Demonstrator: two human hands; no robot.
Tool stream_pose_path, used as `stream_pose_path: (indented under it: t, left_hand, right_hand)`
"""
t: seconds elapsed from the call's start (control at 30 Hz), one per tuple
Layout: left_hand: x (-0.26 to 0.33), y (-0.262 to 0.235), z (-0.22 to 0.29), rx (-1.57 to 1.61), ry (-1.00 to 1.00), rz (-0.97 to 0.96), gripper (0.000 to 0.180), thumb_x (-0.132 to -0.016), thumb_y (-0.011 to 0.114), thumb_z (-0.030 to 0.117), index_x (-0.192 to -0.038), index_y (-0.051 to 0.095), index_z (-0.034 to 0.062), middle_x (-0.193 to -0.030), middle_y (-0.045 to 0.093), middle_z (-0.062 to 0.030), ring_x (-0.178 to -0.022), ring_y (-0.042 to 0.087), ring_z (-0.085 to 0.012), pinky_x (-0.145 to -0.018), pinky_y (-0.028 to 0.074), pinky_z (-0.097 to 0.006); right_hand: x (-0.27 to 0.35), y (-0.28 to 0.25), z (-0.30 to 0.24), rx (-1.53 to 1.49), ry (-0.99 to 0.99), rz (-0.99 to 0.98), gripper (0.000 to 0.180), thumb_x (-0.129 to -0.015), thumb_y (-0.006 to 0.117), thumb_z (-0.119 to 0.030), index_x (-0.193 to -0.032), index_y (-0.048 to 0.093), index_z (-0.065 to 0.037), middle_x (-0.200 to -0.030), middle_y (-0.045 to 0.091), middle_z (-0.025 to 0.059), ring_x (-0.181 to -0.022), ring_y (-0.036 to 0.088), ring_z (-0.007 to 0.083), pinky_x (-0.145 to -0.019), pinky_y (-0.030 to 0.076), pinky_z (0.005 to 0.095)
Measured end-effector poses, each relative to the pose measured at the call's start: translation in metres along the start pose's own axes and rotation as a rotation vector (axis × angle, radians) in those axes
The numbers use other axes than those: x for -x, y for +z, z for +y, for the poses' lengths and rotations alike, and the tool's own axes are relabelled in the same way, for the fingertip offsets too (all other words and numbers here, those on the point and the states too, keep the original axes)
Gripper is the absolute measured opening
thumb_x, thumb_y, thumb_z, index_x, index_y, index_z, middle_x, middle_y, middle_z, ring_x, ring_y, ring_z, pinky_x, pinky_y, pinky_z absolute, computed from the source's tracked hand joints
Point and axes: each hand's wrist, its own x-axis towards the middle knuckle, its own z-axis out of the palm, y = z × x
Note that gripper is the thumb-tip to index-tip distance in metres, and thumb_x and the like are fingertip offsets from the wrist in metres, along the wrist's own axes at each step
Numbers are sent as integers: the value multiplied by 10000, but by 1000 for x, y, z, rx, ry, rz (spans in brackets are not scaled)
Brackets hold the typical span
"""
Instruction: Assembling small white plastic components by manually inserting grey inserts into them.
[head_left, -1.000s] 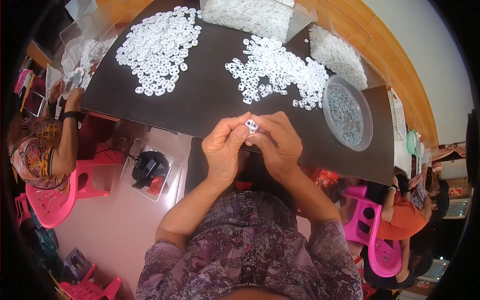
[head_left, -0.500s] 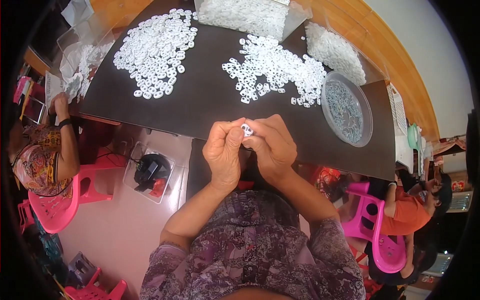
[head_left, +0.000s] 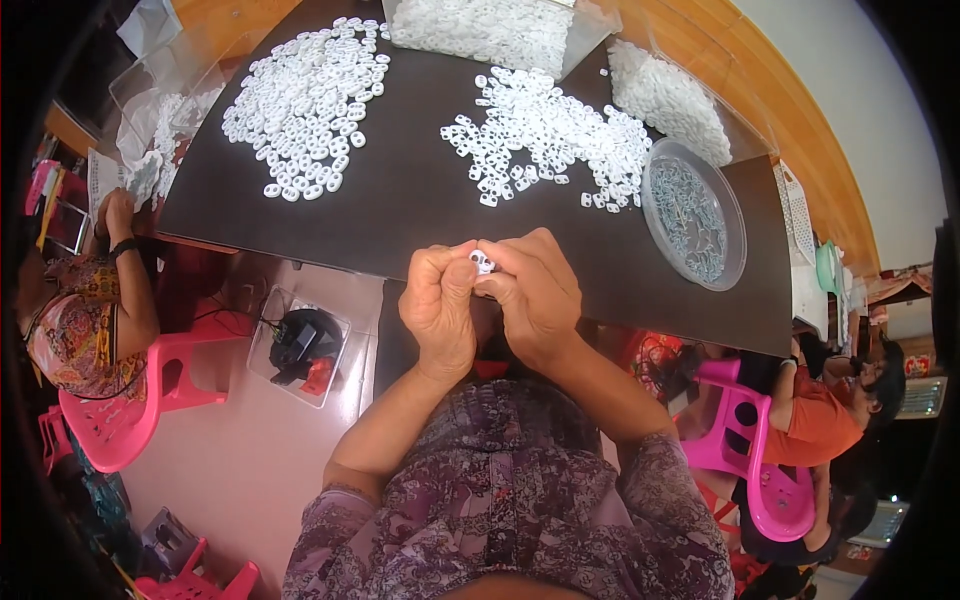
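Note:
My left hand (head_left: 440, 305) and my right hand (head_left: 532, 295) meet over the near edge of a dark table (head_left: 400, 200). Together they pinch one small white plastic piece (head_left: 482, 263) between thumbs and fingertips. A loose heap of similar white pieces (head_left: 555, 135) lies just beyond my hands. A second heap of white pieces (head_left: 305, 100) is spread at the far left. To the right stands a round clear dish (head_left: 692, 213) with small grey metal parts inside.
Clear boxes of white parts (head_left: 490, 28) stand along the table's far edge. A person in a patterned top (head_left: 85, 310) sits at the left on a pink chair (head_left: 125, 415). Another person in orange (head_left: 825, 415) sits right. A black device in a clear tray (head_left: 300, 345) rests on the floor.
Both hands stay closed together on the white piece, with only small finger shifts. The view has drifted slightly, so the table sits a little higher in the picture.

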Motion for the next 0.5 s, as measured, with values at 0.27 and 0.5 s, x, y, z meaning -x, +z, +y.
stream_pose_path:
  t: [0.27, 0.5]
  left_hand:
    - [0, 6, -8, 1, -12, 17, 189, -925, 547, 187, -903, 544, -1, -764, 469, 18, -642, 403, -39, -594, 360, -181]
    - [-3, 13, -10, 20, -40, -2, 187, -939, 518, 172, -890, 548, -6, -750, 479, 14, -637, 421, -40, -587, 365, -178]
  right_hand:
    - [0, -1, 4, 23, -3, -4, 201, -725, 622, 54, -925, 613, 53, -798, 605, 125, -651, 529, 222, -554, 432, 296]
    - [2, -5, 13, 67, -25, 5, 192, -734, 608, 55, -925, 610, 37, -803, 603, 129, -649, 525, 227, -553, 428, 290]
